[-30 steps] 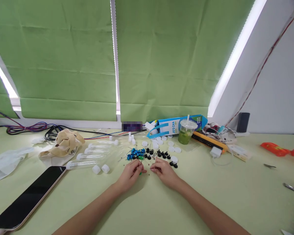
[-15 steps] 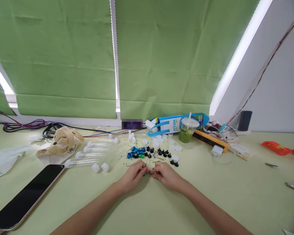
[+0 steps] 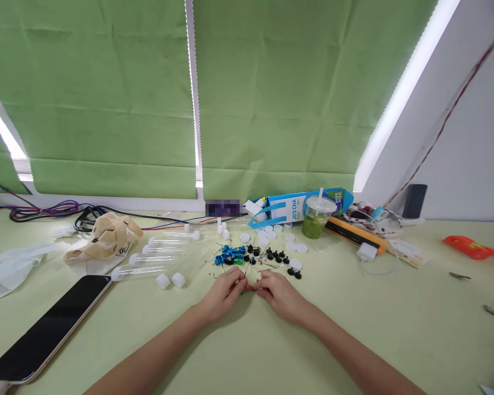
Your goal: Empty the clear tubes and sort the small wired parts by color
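My left hand (image 3: 223, 292) is closed in a pinch above the table. A small green part (image 3: 242, 293) shows under its fingertips, and a thin wire-like piece (image 3: 246, 270) sticks up from between them. My right hand (image 3: 280, 296) is also pinched, its fingertips almost meeting those of the left. What it holds is too small and too covered to make out. Just beyond the fingers lie blue shiny parts (image 3: 229, 253), a green part (image 3: 239, 261), several black knob-like pieces (image 3: 276, 255) and scattered thin metal rods (image 3: 267, 265).
White round caps (image 3: 301, 248) lie behind the black pieces. Clear tubes (image 3: 146, 272) and a phone (image 3: 51, 326) lie left, near a beige cloth (image 3: 105, 238). At the back stand a green drink cup (image 3: 315, 224) and a blue carton bag (image 3: 286, 208). An orange power strip (image 3: 356, 235) lies right.
Both hands stay pinched together in nearly the same place, with slight finger movement. The whole view has shifted a little.
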The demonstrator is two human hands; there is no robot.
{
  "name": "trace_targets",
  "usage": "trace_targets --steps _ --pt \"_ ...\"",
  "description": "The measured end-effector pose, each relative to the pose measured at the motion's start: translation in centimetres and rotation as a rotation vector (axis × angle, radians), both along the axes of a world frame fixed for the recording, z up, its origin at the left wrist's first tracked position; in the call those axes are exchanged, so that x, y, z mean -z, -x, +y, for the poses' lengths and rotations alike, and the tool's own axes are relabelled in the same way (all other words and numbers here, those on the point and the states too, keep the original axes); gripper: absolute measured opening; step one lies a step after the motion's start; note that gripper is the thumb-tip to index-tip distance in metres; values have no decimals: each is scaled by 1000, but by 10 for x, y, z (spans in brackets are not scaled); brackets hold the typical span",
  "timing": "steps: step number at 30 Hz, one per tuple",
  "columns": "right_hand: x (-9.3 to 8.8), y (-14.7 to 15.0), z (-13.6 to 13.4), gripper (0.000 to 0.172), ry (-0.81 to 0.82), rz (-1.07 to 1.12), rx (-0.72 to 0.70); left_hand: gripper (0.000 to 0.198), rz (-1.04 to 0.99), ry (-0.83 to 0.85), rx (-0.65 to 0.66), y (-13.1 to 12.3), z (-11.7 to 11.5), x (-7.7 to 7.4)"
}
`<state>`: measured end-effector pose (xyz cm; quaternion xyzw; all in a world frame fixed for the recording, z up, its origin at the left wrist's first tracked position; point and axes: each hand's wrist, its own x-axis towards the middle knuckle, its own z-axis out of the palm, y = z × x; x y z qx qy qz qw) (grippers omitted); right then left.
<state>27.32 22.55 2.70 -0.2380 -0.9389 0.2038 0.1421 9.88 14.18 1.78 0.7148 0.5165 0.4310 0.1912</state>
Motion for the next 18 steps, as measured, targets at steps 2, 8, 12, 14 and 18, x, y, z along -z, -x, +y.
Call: trace_targets --steps 2,8,12,14,18 --pt "0 0 0 27 -7 -3 1 31 0 6 1 0 0 0" --pt "-2 0 -3 28 -17 -24 3 30 8 -3 -7 0 0 0" --pt "-2 1 -5 28 -59 -35 13 30 11 2 -8 0 0 0" --pt "-1 1 -5 28 -86 -44 20 31 15 7 -9 0 0 0" --pt "2 2 -5 28 -116 -55 36 31 16 -4 -18 0 0 0"
